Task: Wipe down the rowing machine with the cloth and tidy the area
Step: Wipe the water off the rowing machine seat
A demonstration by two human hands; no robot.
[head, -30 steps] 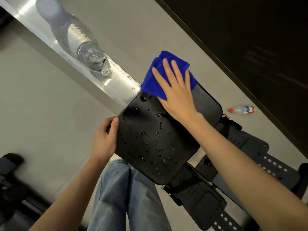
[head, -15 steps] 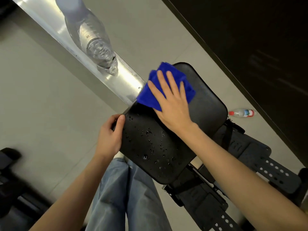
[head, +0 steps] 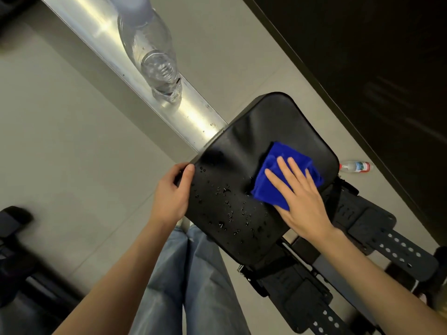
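The right hand lies flat, fingers straight and spread, pressing the blue cloth onto the black rowing-machine seat near its right edge. The left hand curls around the seat's left edge, thumb on top. Water droplets dot the seat's near-left part. A clear plastic bottle lies on the aluminium rail beyond the seat.
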